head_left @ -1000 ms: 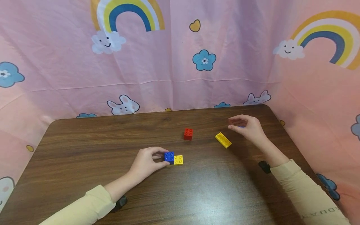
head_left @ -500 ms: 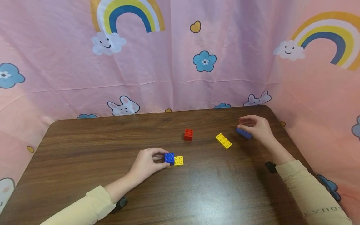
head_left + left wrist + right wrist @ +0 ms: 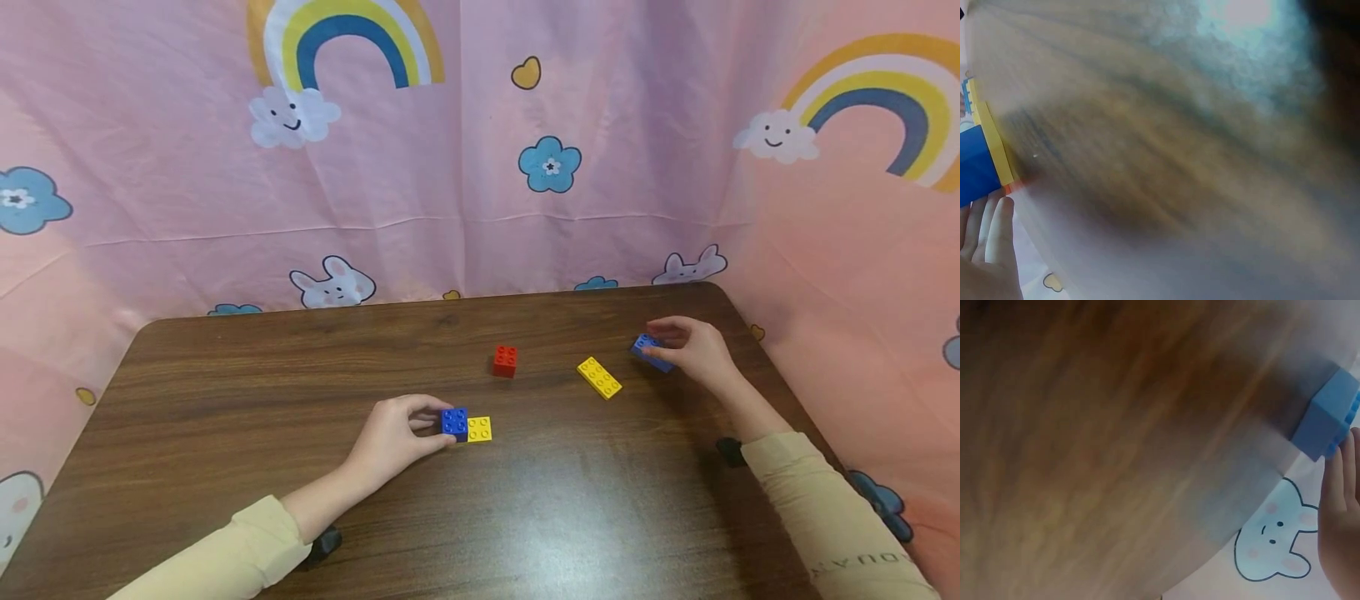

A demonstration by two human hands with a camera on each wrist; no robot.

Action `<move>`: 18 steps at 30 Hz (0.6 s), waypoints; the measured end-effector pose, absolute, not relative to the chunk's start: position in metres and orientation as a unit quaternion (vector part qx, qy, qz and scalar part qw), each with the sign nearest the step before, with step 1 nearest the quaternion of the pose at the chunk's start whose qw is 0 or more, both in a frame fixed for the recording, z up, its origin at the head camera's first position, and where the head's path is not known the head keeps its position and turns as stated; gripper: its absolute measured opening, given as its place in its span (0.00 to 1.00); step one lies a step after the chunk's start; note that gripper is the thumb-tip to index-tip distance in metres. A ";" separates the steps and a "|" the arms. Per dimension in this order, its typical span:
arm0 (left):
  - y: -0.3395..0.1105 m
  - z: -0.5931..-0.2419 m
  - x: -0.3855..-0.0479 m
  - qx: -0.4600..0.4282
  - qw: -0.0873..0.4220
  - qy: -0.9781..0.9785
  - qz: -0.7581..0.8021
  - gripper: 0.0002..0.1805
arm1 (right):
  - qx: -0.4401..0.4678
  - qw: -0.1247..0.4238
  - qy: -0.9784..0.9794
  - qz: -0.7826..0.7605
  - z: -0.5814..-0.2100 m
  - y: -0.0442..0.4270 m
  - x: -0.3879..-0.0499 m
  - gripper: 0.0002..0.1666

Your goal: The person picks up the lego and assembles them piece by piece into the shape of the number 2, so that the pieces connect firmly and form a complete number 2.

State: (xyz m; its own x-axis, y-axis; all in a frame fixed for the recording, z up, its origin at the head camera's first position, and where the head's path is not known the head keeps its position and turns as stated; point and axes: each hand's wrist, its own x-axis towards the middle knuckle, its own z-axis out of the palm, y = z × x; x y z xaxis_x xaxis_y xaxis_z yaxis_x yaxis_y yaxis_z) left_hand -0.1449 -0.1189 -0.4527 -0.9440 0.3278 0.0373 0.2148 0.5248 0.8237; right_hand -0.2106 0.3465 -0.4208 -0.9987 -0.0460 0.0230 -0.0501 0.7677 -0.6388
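Rightward the right hand [image 3: 696, 352] has moved. On the brown wood-grain table [image 3: 300, 358], its thumb and fingers stand apart at a long blue plastic brick [image 3: 642, 342]; whether pinching, I cannot tell. Near lies a flat yellow plastic brick [image 3: 599, 377]. The left hand [image 3: 392, 429] pinches a square blue plastic brick [image 3: 454, 422] upon a yellow plate [image 3: 480, 429]; behind, a square red brick [image 3: 506, 362].

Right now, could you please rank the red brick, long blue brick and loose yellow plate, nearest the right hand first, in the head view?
1. Long blue brick: at the fingers.
2. Loose yellow plate: farther left.
3. Red brick: leftmost.
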 end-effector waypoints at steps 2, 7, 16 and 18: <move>-0.119 -0.453 -0.145 0.156 0.060 0.872 0.460 0.18 | 0.021 -0.004 -0.943 0.333 -0.422 0.348 -0.210 0.28; -0.118 -0.452 -0.145 0.154 0.065 0.870 0.463 0.19 | 0.013 -0.021 -0.943 0.331 -0.426 0.354 -0.208 0.30; -0.118 -0.450 -0.144 0.153 0.066 0.869 0.466 0.19 | 0.027 -0.049 -0.943 0.329 -0.430 0.360 -0.209 0.33; -0.118 -0.450 -0.143 0.152 0.065 0.869 0.466 0.18 | 0.030 -0.054 -0.942 0.329 -0.430 0.361 -0.210 0.34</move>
